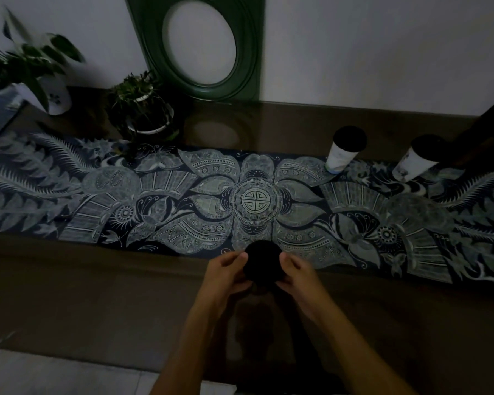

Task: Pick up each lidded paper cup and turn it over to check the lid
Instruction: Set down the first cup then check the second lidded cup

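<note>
A paper cup with a black lid (262, 260) is held between both hands near the table's front edge, its lid facing up toward the camera; the cup body is mostly hidden below the lid. My left hand (224, 273) grips its left side and my right hand (298, 276) grips its right side. Two more white paper cups with black lids stand upright at the back right of the patterned runner: one (343, 151) closer to the middle, the other (417, 161) further right.
A dark blue-and-white patterned runner (183, 201) covers the brown glossy table (97, 280). Two potted plants (146, 109) (40, 72) stand at the back left. A green frame with an oval opening (200, 44) leans on the wall. The scene is dim.
</note>
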### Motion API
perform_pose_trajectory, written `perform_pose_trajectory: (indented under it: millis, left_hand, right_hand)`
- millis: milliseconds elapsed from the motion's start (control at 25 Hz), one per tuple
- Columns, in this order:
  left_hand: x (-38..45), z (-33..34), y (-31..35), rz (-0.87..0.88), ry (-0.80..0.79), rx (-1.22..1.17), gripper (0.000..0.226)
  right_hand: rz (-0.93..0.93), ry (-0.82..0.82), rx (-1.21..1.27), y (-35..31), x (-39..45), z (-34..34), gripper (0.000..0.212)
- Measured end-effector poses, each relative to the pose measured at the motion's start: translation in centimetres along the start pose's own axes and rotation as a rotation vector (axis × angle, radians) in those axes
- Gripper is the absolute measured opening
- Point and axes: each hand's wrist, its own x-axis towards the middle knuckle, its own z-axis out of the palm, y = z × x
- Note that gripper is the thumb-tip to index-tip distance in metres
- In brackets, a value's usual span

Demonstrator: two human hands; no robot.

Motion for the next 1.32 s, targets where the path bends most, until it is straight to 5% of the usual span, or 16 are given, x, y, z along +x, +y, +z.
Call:
perform_pose_trajectory:
  millis: [240,800,1120,1320]
  left_hand:
    - [0.4,0.3,-0.4,0.043,0.052,0.041,0.023]
    - [-0.3,4.4,6.7,0.898,0.38,1.016,0.085]
    - [4.8,13.8,11.0,0.995,0.378,1.082,0.084]
    - [10.9,21.3,12.5,0.885,0.26,1.163,0.085]
  right_hand:
    - [-0.08,0.059,-0.157,0.1,0.0,0.4,0.04]
    - [-0.746,0.409,-1.114,-8.7,-0.3,-2.8,0.081]
    - [-0.686,0.455,-0.893,-14.0,3.9,-11.4,0.09]
    - [-0.517,0.405,-0.566,-16.6,8.7,-17.3,0.091]
